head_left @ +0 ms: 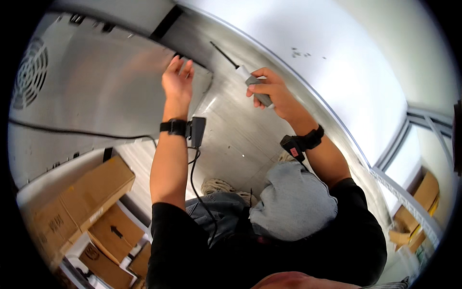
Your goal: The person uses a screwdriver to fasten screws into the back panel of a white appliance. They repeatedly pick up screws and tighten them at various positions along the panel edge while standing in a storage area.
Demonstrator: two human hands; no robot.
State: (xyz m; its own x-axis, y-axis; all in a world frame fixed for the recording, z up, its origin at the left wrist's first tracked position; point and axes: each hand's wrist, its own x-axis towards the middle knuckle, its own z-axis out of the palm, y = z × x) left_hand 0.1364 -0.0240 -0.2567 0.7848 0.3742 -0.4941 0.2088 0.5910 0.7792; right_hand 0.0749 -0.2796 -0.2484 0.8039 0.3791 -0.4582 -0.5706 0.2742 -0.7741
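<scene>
A screwdriver [260,92] with a thick grey-and-white handle and a long thin dark shaft is gripped in my right hand [273,91]. Its tip points up and to the left, away from me, and touches nothing that I can see. My left hand [177,81] is raised at the right edge of a large brushed-metal panel [115,72], palm partly showing, fingers slightly bent and apart. Nothing shows in it. Whether its fingertips touch the panel's edge or the small black part there, I cannot tell.
A black cable [72,130] crosses the metal panel toward my left forearm. Cardboard boxes [96,188] are stacked at the lower left. Several small metal bits [301,53] lie on the white surface [337,72] at the upper right. A metal frame [406,195] stands at the right.
</scene>
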